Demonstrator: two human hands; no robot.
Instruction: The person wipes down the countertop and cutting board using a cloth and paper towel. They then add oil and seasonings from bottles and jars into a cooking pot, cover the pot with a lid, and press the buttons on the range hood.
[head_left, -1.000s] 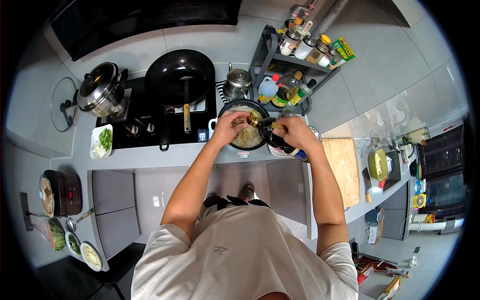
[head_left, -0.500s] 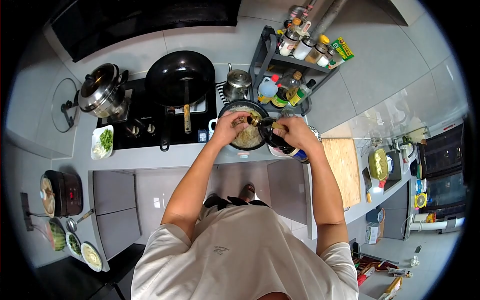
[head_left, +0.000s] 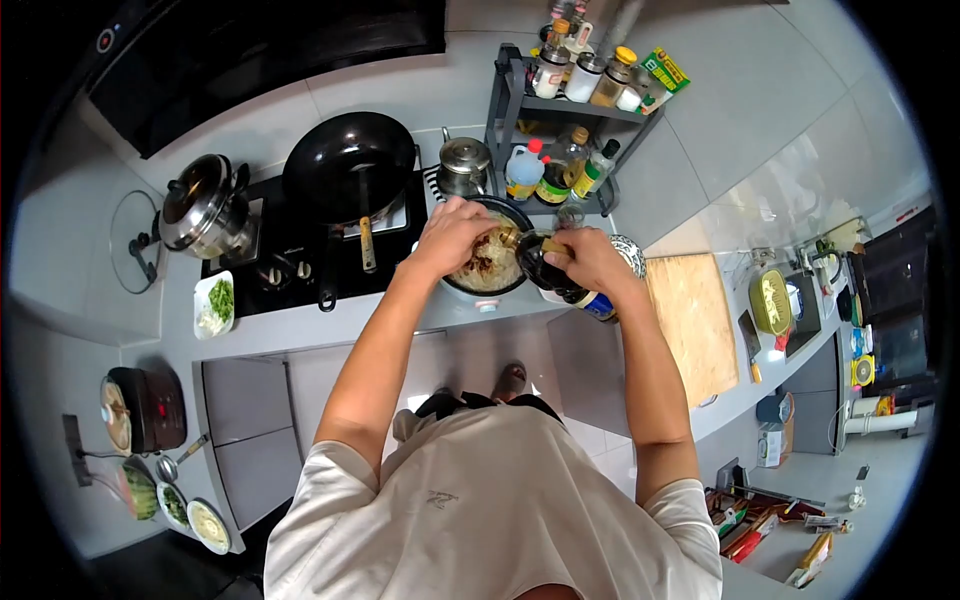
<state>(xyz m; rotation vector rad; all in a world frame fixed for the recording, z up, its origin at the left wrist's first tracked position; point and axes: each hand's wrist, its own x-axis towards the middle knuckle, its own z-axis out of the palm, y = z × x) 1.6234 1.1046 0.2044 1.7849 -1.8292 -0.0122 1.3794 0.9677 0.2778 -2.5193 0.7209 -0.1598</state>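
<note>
My right hand (head_left: 592,262) is wrapped round a dark sauce bottle (head_left: 540,268) with a blue label. The bottle lies tilted, its neck pointing left over the pot (head_left: 484,297). Inside the pot is pale, shredded-looking food (head_left: 497,268) with a dark brown patch on top. My left hand (head_left: 448,240) is at the pot's left rim, fingers stretched over it and apart from the bottle; its palm side is hidden.
A wok (head_left: 340,165) and a steel pot (head_left: 200,215) stand on the hob. Behind the pot are a kettle (head_left: 464,165) and a rack (head_left: 510,105) of bottles and jars. A cutting board (head_left: 695,320) and a knife (head_left: 750,345) lie right; chopped greens sit on a dish (head_left: 213,305) left.
My left hand has moved left, away from the bottle's neck to the pot's rim. A dark brown patch now shows on the food. The bottle stays tilted in my right hand.
</note>
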